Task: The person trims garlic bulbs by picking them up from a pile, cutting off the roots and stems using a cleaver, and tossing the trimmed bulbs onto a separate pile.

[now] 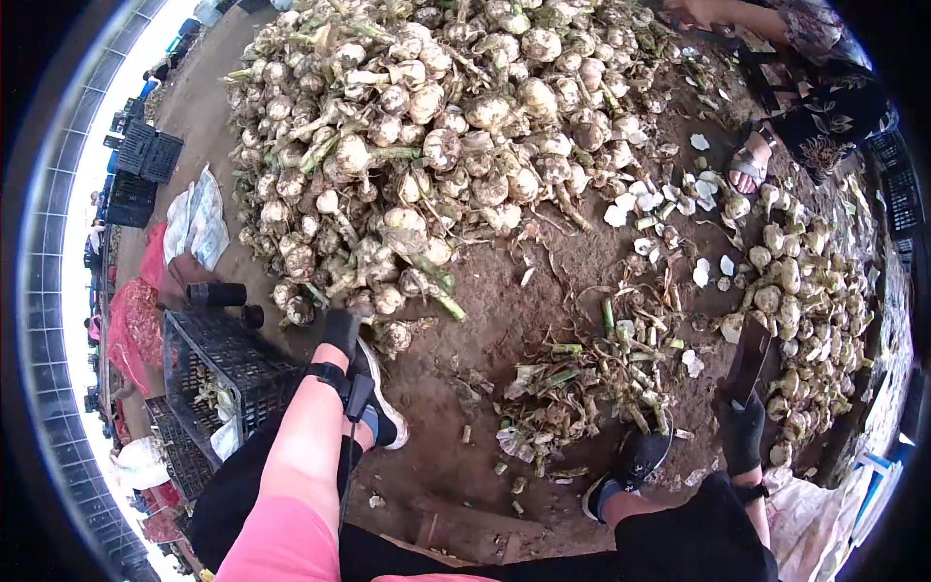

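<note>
My left hand (339, 331), in a dark glove, reaches to the near edge of a big heap of garlic bulbs (441, 150) with stems and dirt on them. Its fingers are too hard to make out to say whether they grip a bulb. Low on the right, my right hand (742, 427), also gloved, is closed round a knife (749, 361) with a broad dark blade pointing up. Beside the blade lies a smaller pile of trimmed garlic (810, 320). Cut stems (558, 398) are heaped on the ground between my feet.
Black plastic crates (228, 354) stand at my left, near a red mesh sack (139, 320) and a dark cylinder (215, 294). A co-worker's sandalled foot (752, 163) and hand (693, 12) are at the upper right. White peel scraps (621, 209) litter the soil.
</note>
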### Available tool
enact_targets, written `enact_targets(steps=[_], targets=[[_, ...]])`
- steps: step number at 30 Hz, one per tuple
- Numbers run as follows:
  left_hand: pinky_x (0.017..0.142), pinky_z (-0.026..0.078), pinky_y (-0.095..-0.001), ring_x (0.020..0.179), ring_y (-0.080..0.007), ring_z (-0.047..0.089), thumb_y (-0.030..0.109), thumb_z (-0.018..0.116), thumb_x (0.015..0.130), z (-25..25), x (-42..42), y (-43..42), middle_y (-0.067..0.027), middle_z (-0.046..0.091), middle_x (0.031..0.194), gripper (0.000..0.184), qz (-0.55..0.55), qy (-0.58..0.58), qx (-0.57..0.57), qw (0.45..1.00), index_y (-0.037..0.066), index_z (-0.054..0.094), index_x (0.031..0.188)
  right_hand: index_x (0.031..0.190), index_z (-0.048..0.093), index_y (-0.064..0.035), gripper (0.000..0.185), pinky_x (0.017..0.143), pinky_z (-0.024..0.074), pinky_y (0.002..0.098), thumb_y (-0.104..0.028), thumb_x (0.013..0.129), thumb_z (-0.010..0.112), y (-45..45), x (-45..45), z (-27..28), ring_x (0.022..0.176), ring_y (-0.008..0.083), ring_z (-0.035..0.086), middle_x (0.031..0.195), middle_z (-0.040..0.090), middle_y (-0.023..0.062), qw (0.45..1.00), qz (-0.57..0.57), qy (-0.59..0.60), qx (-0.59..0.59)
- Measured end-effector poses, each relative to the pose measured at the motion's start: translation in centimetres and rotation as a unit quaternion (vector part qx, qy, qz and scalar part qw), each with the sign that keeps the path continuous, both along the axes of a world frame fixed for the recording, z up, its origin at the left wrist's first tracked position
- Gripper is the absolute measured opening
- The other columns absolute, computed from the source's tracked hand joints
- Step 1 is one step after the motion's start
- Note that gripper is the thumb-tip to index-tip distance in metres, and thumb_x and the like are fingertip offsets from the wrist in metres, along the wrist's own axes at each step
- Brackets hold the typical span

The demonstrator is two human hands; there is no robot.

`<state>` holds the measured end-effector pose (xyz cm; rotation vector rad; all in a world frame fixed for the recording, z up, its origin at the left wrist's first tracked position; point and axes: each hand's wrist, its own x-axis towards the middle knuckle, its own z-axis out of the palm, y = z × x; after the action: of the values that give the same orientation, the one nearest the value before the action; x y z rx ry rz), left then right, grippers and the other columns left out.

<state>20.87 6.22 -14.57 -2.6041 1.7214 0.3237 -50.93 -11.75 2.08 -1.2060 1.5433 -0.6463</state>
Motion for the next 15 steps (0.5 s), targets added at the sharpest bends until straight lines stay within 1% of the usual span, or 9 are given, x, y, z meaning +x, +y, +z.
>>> enact_targets(steps=[1, 3, 4, 5, 6, 8, 9, 11, 15], targets=[[0.087, 0.046, -0.0357, 0.102, -0.0286, 0.058, 0.01, 0.057, 0.079, 0.6, -2.3, -1.2, -0.0169, 0.06, 0.116, 0.036, 0.195, 0.223, -0.132, 0.946, 0.004, 0.059, 0.114, 0.109, 0.059, -0.004, 0.027, 0.066, 0.0456, 0.0234, -0.003, 0.082, 0.06, 0.0, 0.1, -0.1, 0.076, 0.0089, 0.055, 0.095, 0.062, 0.0003, 1.0, 0.021, 0.015, 0.0], [0.08, 0.047, -0.0341, 0.097, -0.0232, 0.058, 0.006, 0.061, 0.077, 9.0, -10.1, -4.8, -0.0139, 0.062, 0.106, 0.037, 0.162, 0.235, -0.241, 0.927, 0.0, 0.056, 0.113, 0.107, 0.06, -0.0036, 0.027, 0.065, 0.0467, 0.0244, -0.002, 0.08, 0.062, 0.0, 1.3, 0.3, 0.076, 0.0102, 0.056, 0.091, 0.063, -0.0008, 0.998, 0.036, 0.057, -0.003], [0.079, 0.047, -0.035, 0.094, -0.0202, 0.057, 0.006, 0.061, 0.079, 11.3, -12.4, -6.3, -0.0116, 0.061, 0.102, 0.036, 0.254, 0.208, -0.148, 0.933, 0.003, 0.053, 0.114, 0.107, 0.06, -0.0036, 0.027, 0.065, 0.0467, 0.0244, -0.002, 0.08, 0.062, 0.3, 1.3, 0.0, 0.076, 0.0102, 0.056, 0.091, 0.063, -0.0008, 0.998, 0.034, 0.058, -0.005], [0.079, 0.047, -0.0354, 0.095, -0.0207, 0.057, 0.008, 0.061, 0.079, 10.2, -13.1, -6.0, -0.0114, 0.061, 0.102, 0.035, 0.247, 0.274, -0.19, 0.91, 0.004, 0.053, 0.112, 0.105, 0.061, -0.0035, 0.027, 0.064, 0.0468, 0.0246, -0.001, 0.078, 0.063, 0.6, 1.6, -0.4, 0.075, 0.01, 0.056, 0.089, 0.062, -0.0014, 0.999, -0.011, -0.038, 0.025], [0.08, 0.047, -0.0358, 0.095, -0.0212, 0.057, 0.011, 0.062, 0.079, 8.6, -13.6, -5.5, -0.0113, 0.06, 0.103, 0.034, 0.237, 0.338, -0.231, 0.881, 0.005, 0.052, 0.111, 0.105, 0.062, -0.0034, 0.028, 0.064, 0.0469, 0.025, 0.0, 0.078, 0.064, 0.8, 2.0, 0.0, 0.075, 0.0098, 0.056, 0.088, 0.062, -0.002, 1.0, 0.014, -0.016, 0.023], [0.081, 0.047, -0.0352, 0.096, -0.0223, 0.057, 0.013, 0.064, 0.079, 4.3, -15.5, -6.4, -0.0114, 0.059, 0.106, 0.039, 0.139, 0.294, -0.244, 0.913, 0.005, 0.05, 0.115, 0.106, 0.062, -0.0034, 0.028, 0.064, 0.047, 0.0253, 0.001, 0.077, 0.065, 1.1, 3.1, 0.7, 0.074, 0.0095, 0.055, 0.087, 0.062, -0.0026, 0.999, 0.037, 0.004, 0.015], [0.082, 0.047, -0.0353, 0.097, -0.0221, 0.057, 0.014, 0.066, 0.077, 2.2, -16.9, -7.1, -0.0113, 0.059, 0.106, 0.044, 0.104, 0.344, -0.217, 0.908, 0.005, 0.048, 0.116, 0.104, 0.062, -0.0031, 0.026, 0.064, 0.047, 0.0253, 0.001, 0.078, 0.065, 1.4, 3.0, 0.3, 0.075, 0.0092, 0.055, 0.088, 0.062, -0.0024, 0.998, 0.058, 0.032, -0.003], [0.085, 0.047, -0.0356, 0.099, -0.0222, 0.057, 0.016, 0.07, 0.074, 4.3, -21.6, -9.2, -0.0117, 0.06, 0.107, 0.052, 0.076, 0.348, -0.158, 0.921, 0.005, 0.045, 0.118, 0.099, 0.062, -0.0029, 0.021, 0.066, 0.0471, 0.0262, -0.001, 0.079, 0.065, 1.6, 2.9, 0.4, 0.076, 0.0095, 0.056, 0.086, 0.062, -0.0012, 0.998, 0.052, 0.005, 0.018], [0.081, 0.05, -0.0322, 0.097, -0.0194, 0.061, 0.014, 0.063, 0.081, 10.8, -25.1, -11.3, -0.0097, 0.062, 0.107, 0.039, -0.044, 0.475, -0.098, 0.873, 0.003, 0.051, 0.117, 0.098, 0.061, -0.0034, 0.02, 0.07, 0.0471, 0.0284, -0.005, 0.078, 0.066, 2.5, 0.9, -0.9, 0.078, 0.0118, 0.056, 0.085, 0.062, 0.0007, 0.995, 0.069, 0.063, -0.017]])
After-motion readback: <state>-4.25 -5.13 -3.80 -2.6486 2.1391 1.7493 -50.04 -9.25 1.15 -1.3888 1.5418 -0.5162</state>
